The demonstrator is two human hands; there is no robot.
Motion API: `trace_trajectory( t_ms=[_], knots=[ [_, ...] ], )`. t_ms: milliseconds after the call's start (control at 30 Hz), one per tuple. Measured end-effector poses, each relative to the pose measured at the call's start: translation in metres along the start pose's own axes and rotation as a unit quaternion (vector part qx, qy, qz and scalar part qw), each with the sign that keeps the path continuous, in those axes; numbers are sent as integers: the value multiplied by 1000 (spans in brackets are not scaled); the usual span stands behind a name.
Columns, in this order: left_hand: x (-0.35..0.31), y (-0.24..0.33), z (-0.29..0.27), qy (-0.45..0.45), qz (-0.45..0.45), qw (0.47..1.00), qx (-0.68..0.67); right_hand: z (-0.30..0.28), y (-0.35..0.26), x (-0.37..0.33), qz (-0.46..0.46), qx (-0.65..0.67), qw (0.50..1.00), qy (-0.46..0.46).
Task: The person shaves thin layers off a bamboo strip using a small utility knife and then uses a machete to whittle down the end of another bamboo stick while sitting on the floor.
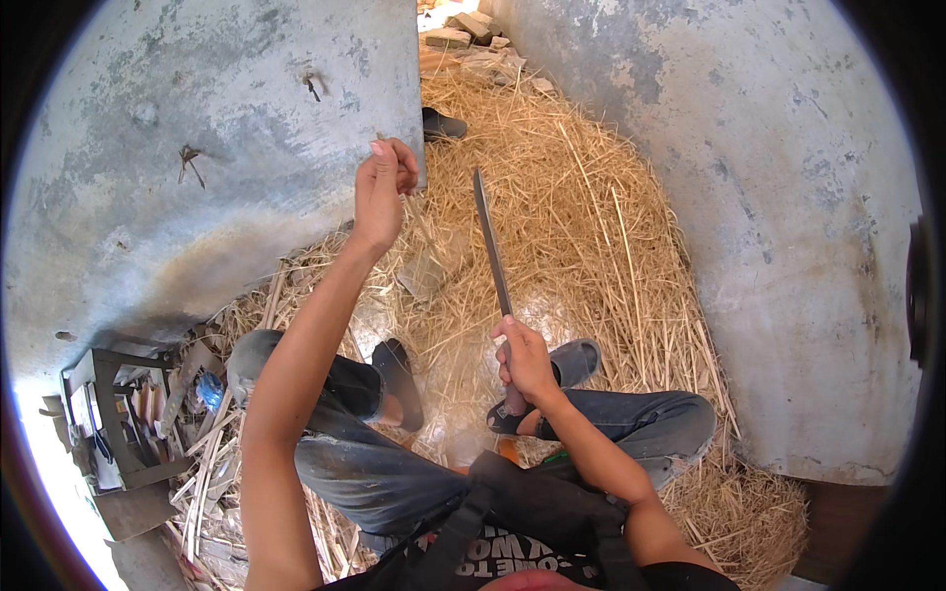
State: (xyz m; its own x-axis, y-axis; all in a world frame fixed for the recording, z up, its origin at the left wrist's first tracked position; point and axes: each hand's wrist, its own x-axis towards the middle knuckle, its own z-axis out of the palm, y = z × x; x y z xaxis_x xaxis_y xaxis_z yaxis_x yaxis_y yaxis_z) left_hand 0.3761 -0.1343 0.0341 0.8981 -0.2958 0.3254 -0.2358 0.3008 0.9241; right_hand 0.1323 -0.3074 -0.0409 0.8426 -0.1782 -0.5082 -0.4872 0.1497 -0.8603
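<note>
Person sits low on a straw [591, 197] covered floor betw. two grey concrete walls, legs in dusty jeans stretched fwd, dark sandals on both feet.

Right hand [525, 360] is closed tight around the handle of a long knife [491, 241]. Grip = full fist, thumb wrapped over. Handle end sits just above the right sandal [576, 360]; blade runs up and slightly left from the fist, thin, dark, edge-on to the camera, tip ending over the straw near the corner of the left wall [197, 148]. Blade touches nothing that I can see; it stands clear above the straw.

Left hand [382, 187] is raised, arm stretched up and fwd, wrist bent. Fingers curled in w/ thumb against them, pinching a thin straw stalk [412, 202] that hangs down from the fist. Grip closed on that stalk; the stalk is pale and hard to trace against the heap behind. Hand sits just left of the blade's upper part, near but not touching it, and right at the wall's edge.

Left sandal [399, 379] lies below the left forearm, sole partly turned up. Flat grey scrap [424, 276] lies in the straw betw. the two hands.

Lower left: small metal rack [108, 414] w/ odds and ends, bundle of cut pale stalks [212, 463] beside it. Top: rubble stones [468, 30] in bright sun, one dark shoe [441, 124] by the wall corner. Right wall [769, 197] curves along the straw heap.
</note>
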Motion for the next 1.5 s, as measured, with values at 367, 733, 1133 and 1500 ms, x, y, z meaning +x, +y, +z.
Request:
trace_trajectory(
  t_ms=[367, 733, 1133, 1500],
  knots=[
    [6, -18, 42, 74, 65, 991, 96, 30, 17, 29, -102, 37, 994, -10],
    [12, -28, 32, 136, 87, 986, -50, 14, -36, 26, -141, 120, 982, 32],
    [53, -48, 59, 373, 144, 895, -198, 26, -2, 45, -59, -64, 996, 9],
    [60, -44, 66, 357, 134, 913, -148, 9, 54, 70, 3, -97, 994, 51]
  ],
)
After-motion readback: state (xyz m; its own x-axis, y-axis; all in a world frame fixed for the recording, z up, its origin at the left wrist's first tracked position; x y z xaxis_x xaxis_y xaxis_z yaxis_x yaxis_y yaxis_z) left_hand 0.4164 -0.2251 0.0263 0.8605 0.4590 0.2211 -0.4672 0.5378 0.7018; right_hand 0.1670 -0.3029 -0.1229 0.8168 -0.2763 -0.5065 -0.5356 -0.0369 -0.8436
